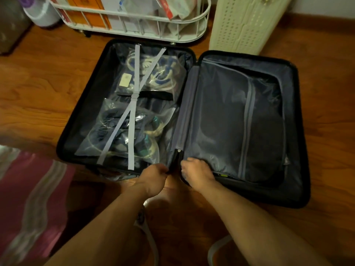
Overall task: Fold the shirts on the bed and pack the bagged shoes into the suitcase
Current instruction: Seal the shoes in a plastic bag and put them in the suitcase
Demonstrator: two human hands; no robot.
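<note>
A black suitcase point(80, 104) lies open flat on the wooden floor. Its left half holds two clear bags of shoes, one far point(157, 73) and one near point(115, 131), under crossed grey straps point(134, 98). The right half is covered by a zipped grey divider panel point(230, 121). My left hand point(153, 175) grips the near edge of the left half by the hinge. My right hand point(196, 171) rests with curled fingers on the near edge of the divider, beside the hinge. No shirts are in view.
A white wire cart point(134, 25) with boxes stands behind the suitcase. A cream perforated bin point(245, 22) stands at the back right. A pink striped bed cover point(28, 198) fills the near left. Grey straps point(215, 250) lie on the floor between my arms.
</note>
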